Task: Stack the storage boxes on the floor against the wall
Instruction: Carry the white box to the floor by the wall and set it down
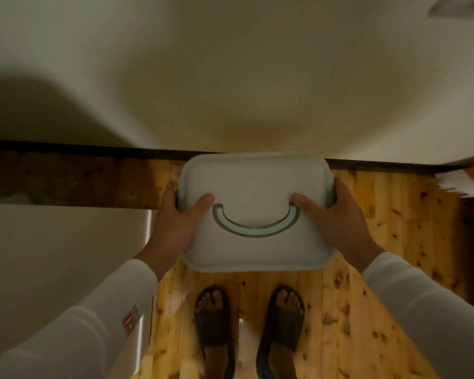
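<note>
Black sandals (213, 324) on wood, pale cabinet (52, 255) at left, red-and-white cloth (472, 181) far right

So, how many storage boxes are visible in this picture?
1. The storage box is held from both sides by the left hand and the right hand, above the wooden floor, close to the wall. Others may be hidden under it.

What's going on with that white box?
A person in white sleeves holds a white storage box by its two short sides, left hand on one, right hand on the other, thumbs on the lid. Its curved handle lies flat on top. The box is close to the wall, above the wooden floor, just ahead of the person's sandalled feet. What is under it is hidden.
</note>
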Motion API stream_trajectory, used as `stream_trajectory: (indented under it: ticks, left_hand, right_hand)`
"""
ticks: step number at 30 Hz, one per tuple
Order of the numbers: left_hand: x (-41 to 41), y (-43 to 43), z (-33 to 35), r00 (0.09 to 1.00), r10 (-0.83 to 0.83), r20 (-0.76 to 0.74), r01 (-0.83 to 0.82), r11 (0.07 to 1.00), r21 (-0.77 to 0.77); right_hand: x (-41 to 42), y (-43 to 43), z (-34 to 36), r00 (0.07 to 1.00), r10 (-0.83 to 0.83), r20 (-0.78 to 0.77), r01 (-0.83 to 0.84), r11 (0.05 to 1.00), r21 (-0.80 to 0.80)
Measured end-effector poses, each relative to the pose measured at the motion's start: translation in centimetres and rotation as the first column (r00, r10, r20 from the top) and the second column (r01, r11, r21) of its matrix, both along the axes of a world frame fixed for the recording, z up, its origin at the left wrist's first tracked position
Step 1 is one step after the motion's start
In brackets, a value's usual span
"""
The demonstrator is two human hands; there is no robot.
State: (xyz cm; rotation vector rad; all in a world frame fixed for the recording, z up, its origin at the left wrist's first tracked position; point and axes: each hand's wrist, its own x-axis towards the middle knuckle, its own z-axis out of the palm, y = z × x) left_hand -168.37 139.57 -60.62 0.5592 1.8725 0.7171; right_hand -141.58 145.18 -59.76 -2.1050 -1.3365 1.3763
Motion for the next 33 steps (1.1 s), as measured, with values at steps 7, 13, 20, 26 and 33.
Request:
stream_trajectory:
  ticks: [7,13,20,26,33]
  left_hand:
    - [-0.8,0.9,-4.9,0.997,-0.003,0.077,0.002,1.000,0.007]
    - [-0.8,1.9,-8.9,0.997,-0.026,0.072,0.028,0.999,-0.024]
    - [-0.9,3.3,-12.3,0.995,-0.066,0.073,0.069,0.997,-0.036]
    - [-0.7,4.3,-14.0,0.994,-0.091,0.063,0.094,0.994,-0.047]
    - [-0.6,3.5,-15.8,0.995,-0.072,0.062,0.076,0.995,-0.064]
  right_hand:
    - [-0.3,0.6,-5.8,1.000,-0.013,-0.004,0.013,1.000,-0.014]
    - [-0.3,1.3,-9.7,1.000,-0.002,0.012,0.003,0.998,-0.060]
    - [-0.1,1.8,-13.1,0.999,-0.042,-0.022,0.040,0.994,-0.099]
    - [0.0,2.4,-14.8,0.998,-0.063,-0.029,0.059,0.992,-0.115]
    - [-0.2,2.6,-16.2,1.000,-0.011,0.008,0.012,0.991,-0.131]
